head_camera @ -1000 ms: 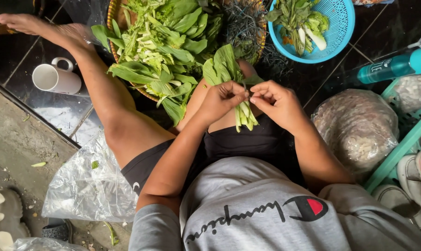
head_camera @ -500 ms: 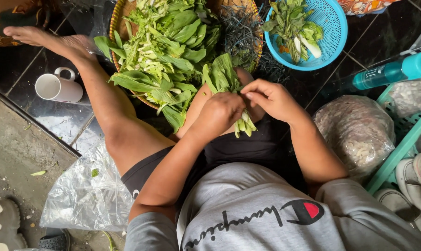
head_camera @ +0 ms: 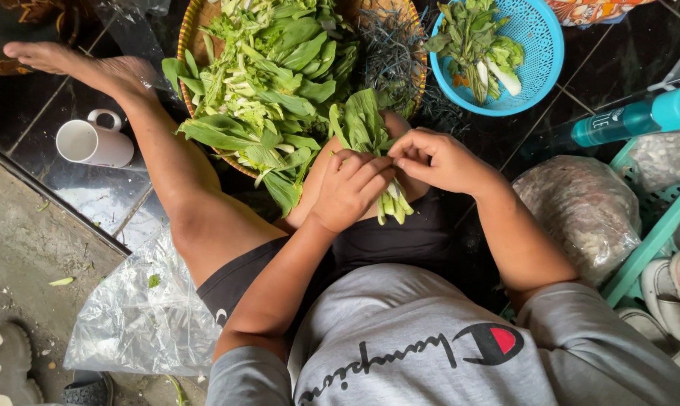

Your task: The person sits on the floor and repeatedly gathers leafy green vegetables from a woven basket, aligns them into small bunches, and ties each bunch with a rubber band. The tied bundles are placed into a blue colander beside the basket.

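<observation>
A person sits on a dark tiled floor (head_camera: 47, 128) with legs stretched out and works a small bunch of leafy greens (head_camera: 370, 143) over the lap. The left hand (head_camera: 351, 192) is wrapped around the pale stalks of the bunch, fingers curled together and clamped on them, so that the stalk ends stick out below the fist and the green leaves stand up above it. The right hand (head_camera: 438, 159) sits just beside the left, touching the same bunch near its middle; its fingertips are pinched together on a stalk or leaf, though what exactly they grip is hidden between the two hands.

Just beyond the hands, a round woven tray (head_camera: 186, 30) holds a large heap of loose greens (head_camera: 268, 83), some leaves spilling over its near rim toward the person's leg. To the right of the tray stands a blue plastic colander (head_camera: 539, 71) with a few trimmed greens and pale stems inside. A white mug (head_camera: 92, 143) lies on its side on the floor, left of the leg. A crumpled clear plastic bag (head_camera: 141, 316) lies by the left thigh. On the right side are a teal bottle (head_camera: 640, 116), a filled plastic bag (head_camera: 588, 214) and the edge of a teal basket (head_camera: 648, 252).
</observation>
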